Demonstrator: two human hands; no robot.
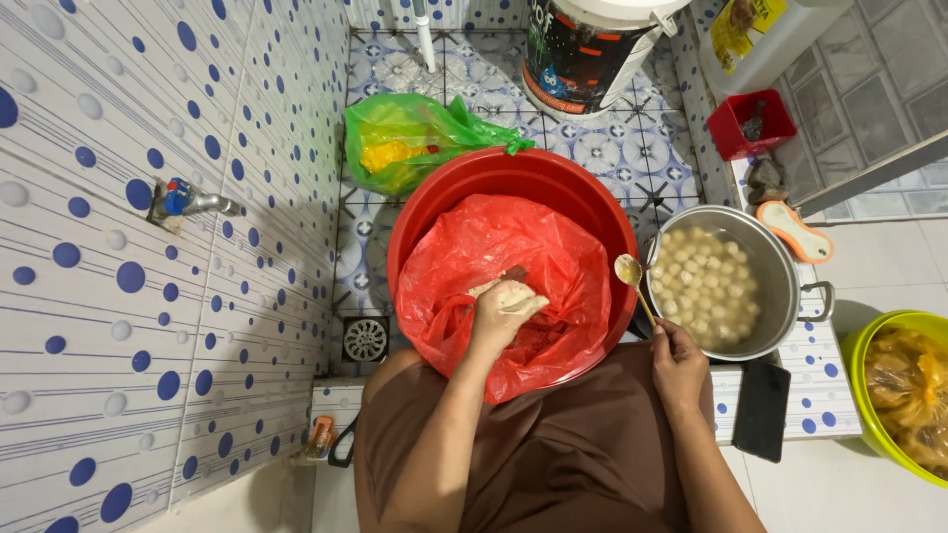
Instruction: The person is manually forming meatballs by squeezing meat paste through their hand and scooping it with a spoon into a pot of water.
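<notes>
pale dough [504,293] squeezed in left hand [499,318]; right hand [676,360] grips spoon [632,279] with dough lump.

Left hand [502,314] squeezing pale dough [506,293] over red bag [494,259]; right hand [677,360] holding spoon [632,278] near pot [780,266].

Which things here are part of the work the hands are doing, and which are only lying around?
In use:
left hand squeezing pale paste
right hand holding a spoon
red bag in the red basin
metal pot of pale balls

Lying about:
green bag
white bucket
small red box
wall tap
floor drain
yellow-green basin
</notes>
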